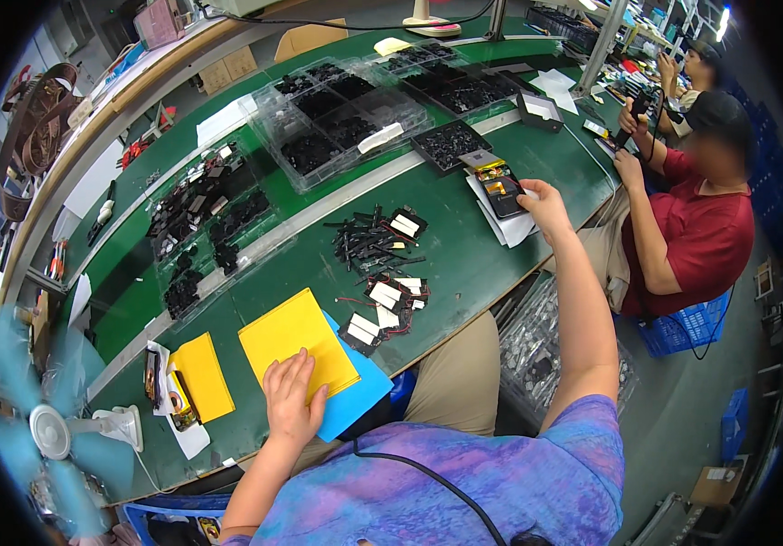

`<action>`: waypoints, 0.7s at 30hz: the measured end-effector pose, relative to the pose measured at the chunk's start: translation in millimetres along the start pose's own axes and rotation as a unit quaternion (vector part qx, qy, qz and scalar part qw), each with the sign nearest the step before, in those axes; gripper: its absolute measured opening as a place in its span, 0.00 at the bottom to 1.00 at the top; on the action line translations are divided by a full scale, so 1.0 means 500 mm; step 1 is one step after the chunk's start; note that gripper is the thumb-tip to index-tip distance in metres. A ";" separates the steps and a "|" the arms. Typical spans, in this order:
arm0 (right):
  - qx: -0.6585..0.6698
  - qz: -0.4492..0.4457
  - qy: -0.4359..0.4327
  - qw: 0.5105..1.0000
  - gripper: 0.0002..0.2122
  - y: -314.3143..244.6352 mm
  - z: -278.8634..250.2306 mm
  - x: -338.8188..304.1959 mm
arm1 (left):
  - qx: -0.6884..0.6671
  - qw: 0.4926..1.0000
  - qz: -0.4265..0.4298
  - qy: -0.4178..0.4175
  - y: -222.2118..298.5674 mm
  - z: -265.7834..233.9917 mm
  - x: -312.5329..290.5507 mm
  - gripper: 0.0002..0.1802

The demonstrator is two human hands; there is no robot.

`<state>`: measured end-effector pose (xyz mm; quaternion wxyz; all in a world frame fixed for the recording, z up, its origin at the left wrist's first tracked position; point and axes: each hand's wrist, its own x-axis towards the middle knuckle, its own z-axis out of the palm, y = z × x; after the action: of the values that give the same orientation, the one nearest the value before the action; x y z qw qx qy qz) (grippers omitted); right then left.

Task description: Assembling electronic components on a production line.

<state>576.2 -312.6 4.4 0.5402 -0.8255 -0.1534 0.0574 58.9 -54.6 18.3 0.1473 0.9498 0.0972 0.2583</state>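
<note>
My left hand lies with its fingers stretched out on the lower edge of a yellow square pad. Under that pad, a blue sheet sticks out toward the table's front edge. Over to the right, my right hand pinches the edge of an opened black handheld device whose inside shows a yellow-and-black part. White papers lie beneath the device. Between my hands are a heap of thin black strips and several small black parts with white pads.
Clear plastic trays of black parts stand across the far side. To the left are another yellow pad and a blue-bladed fan. A co-worker in a red shirt sits at the right, beside a blue crate.
</note>
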 end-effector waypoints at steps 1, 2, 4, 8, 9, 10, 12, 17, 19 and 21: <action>-0.107 -0.054 0.032 0.992 0.17 -0.002 0.001 0.000 | 0.003 1.000 0.000 0.002 0.000 0.000 -0.001 0.31; -0.109 -0.054 0.030 0.992 0.17 -0.004 0.002 -0.002 | 0.001 1.000 -0.003 0.002 0.000 0.000 -0.001 0.31; -0.237 -0.097 0.061 0.965 0.16 -0.038 0.007 -0.030 | 0.001 1.000 -0.006 0.002 0.000 -0.001 -0.003 0.30; -0.298 -0.158 0.142 0.931 0.18 -0.036 0.035 -0.071 | -0.004 1.000 -0.010 0.004 -0.001 -0.002 -0.003 0.30; -0.273 -0.160 0.140 0.938 0.24 -0.034 0.046 -0.086 | -0.004 1.000 -0.010 0.005 -0.001 -0.002 -0.004 0.30; -0.287 -0.170 0.138 0.933 0.27 -0.038 0.059 -0.105 | -0.003 1.000 -0.012 0.006 -0.001 -0.002 -0.005 0.30; -0.303 -0.158 0.105 0.934 0.35 -0.057 0.074 -0.141 | -0.001 1.000 -0.014 0.003 -0.001 -0.004 -0.006 0.30; -0.314 -0.177 0.073 0.930 0.35 -0.036 0.077 -0.146 | -0.001 1.000 -0.014 -0.005 0.004 -0.002 -0.006 0.29; -0.301 -0.203 0.070 0.929 0.34 -0.020 0.069 -0.123 | 0.001 1.000 -0.013 -0.008 0.004 0.001 -0.006 0.27; -0.280 -0.228 0.060 0.930 0.34 -0.014 0.060 -0.091 | 0.004 1.000 -0.012 -0.007 0.004 0.003 -0.004 0.27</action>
<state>523.8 -298.3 -4.9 0.2938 -0.8878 -0.3147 -0.1627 58.3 -57.5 16.8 0.1475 0.9507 0.1090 0.2499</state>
